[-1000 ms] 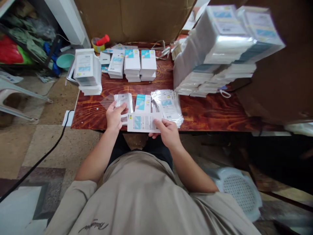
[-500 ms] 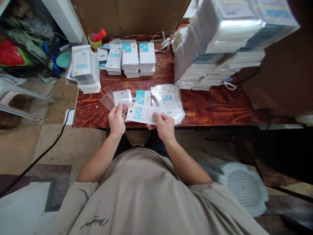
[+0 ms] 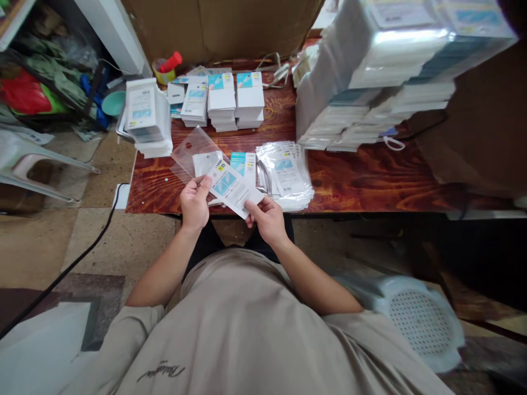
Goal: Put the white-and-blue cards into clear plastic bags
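Observation:
A printed white card [image 3: 231,188] with a blue picture slants across the space between my hands, above the table's front edge. My right hand [image 3: 267,218] pinches its lower right end between thumb and fingers. At the card's upper left, my left hand [image 3: 196,204] is closed on a clear plastic bag [image 3: 196,147], its thumb against the card's edge. The bag sticks up beyond my fingers; whether the card's end lies inside it I cannot tell. Behind the card lie a blue-and-white card stack [image 3: 244,163] and a pile of bagged cards [image 3: 287,173].
Several card stacks [image 3: 221,104] line the back of the wooden table [image 3: 370,184], with a taller stack [image 3: 143,112] at left. A high pile of bagged cards [image 3: 362,82] rises at right, scissors [image 3: 394,144] beside it. A plastic stool [image 3: 424,321] stands lower right.
The card has turned from nearly level to a slant, its right end lower. My right hand has moved left and down. The clear bag now stands higher above my left hand.

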`<state>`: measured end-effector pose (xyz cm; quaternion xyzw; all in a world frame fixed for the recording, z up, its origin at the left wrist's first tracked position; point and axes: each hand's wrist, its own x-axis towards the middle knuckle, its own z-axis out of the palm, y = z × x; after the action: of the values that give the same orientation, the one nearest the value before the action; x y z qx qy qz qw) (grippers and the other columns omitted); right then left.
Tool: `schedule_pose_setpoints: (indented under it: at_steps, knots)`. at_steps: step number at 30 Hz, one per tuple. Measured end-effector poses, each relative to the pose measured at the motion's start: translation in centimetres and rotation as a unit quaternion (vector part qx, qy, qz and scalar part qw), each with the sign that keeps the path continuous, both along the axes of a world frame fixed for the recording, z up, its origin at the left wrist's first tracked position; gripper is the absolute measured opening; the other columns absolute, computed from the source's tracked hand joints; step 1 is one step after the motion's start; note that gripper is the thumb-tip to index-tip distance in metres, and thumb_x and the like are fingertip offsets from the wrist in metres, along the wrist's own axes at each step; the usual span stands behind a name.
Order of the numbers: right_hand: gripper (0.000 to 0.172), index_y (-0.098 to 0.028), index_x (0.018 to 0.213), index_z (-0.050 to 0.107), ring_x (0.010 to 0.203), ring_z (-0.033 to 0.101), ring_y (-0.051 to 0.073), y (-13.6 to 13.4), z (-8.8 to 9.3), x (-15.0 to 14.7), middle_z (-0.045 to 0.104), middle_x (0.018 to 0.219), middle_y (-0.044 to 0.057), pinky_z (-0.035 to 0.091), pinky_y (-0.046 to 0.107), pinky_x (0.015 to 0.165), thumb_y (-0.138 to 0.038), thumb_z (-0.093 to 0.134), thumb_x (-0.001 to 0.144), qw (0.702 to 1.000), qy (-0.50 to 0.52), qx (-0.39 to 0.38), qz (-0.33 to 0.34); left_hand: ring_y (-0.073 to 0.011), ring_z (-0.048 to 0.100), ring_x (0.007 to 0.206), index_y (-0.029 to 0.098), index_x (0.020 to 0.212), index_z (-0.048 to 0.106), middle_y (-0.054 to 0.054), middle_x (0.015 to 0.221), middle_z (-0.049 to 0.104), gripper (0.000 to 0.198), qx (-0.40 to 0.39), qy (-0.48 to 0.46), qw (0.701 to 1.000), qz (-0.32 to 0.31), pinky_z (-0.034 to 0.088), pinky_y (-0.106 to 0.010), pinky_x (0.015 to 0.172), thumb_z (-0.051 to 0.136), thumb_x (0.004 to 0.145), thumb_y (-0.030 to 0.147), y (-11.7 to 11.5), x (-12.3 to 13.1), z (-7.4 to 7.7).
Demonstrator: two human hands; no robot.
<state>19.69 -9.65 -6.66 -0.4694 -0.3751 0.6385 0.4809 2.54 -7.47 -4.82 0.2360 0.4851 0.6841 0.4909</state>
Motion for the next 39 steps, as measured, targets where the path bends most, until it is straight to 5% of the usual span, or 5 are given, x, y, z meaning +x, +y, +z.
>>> schedule_pose_setpoints:
  at_steps: [10, 20, 27, 32, 39]
  knots:
    - [0.048, -0.021, 0.095, 0.067, 0.060, 0.059, 0.011, 1.5, -0.4, 0.6, 0.067, 0.075, -0.003, 0.051, 0.025, 0.055, -0.047, 0.094, 0.065, 0.982, -0.120, 0.139, 0.046, -0.0275, 0.077, 0.107, 0.016, 0.098, 0.075, -0.010, 0.106, 0.082, 0.044, -0.010, 0.001, 0.998, -0.065, 0.061, -0.041, 0.097, 0.092, 0.072, 0.047, -1.9, 1.6, -0.3]
    - [0.046, -0.021, 0.104, 0.068, 0.071, 0.066, 0.014, 1.9, -0.6, 1.5, 0.072, 0.083, -0.001, 0.057, 0.028, 0.069, -0.051, 0.085, 0.075, 0.990, -0.104, 0.090, -0.023, -0.0225, 0.076, 0.069, 0.016, 0.105, 0.070, -0.009, 0.084, 0.079, 0.056, -0.088, 0.047, 0.965, -0.244, 0.062, -0.032, 0.061, 0.091, 0.071, 0.055, -0.9, 2.6, 0.6]
    - [0.050, -0.021, 0.119, 0.065, 0.060, 0.062, 0.012, 4.1, 0.9, 6.7, 0.066, 0.076, -0.005, 0.054, 0.026, 0.060, -0.046, 0.079, 0.078, 0.982, -0.105, 0.104, -0.117, -0.0265, 0.074, 0.079, 0.020, 0.112, 0.067, -0.011, 0.087, 0.077, 0.050, -0.126, 0.365, 0.899, -0.207, 0.059, -0.039, 0.076, 0.078, 0.084, 0.059, 0.9, 0.7, 0.7]
    - [0.049, -0.015, 0.125, 0.066, 0.097, 0.070, 0.027, 6.0, -0.5, 10.8, 0.074, 0.109, 0.014, 0.058, 0.047, 0.090, -0.042, 0.069, 0.085, 0.862, -0.426, 0.196, -0.191, -0.0434, 0.061, 0.127, 0.014, 0.115, 0.064, -0.026, 0.130, 0.067, 0.055, -0.240, 0.653, 0.717, -0.046, 0.045, -0.054, 0.108, 0.086, 0.075, 0.045, 3.1, -4.0, 0.0]
    - [0.038, -0.014, 0.123, 0.071, 0.127, 0.060, 0.034, 4.7, 2.0, 2.7, 0.070, 0.136, 0.017, 0.046, 0.049, 0.107, -0.042, 0.068, 0.097, 0.688, -0.578, 0.407, 0.166, -0.0281, 0.069, 0.091, 0.022, 0.084, 0.063, -0.009, 0.094, 0.073, 0.034, -0.303, 0.618, 0.716, -0.121, 0.051, -0.040, 0.086, 0.085, 0.072, 0.045, 5.5, -6.8, -0.7]
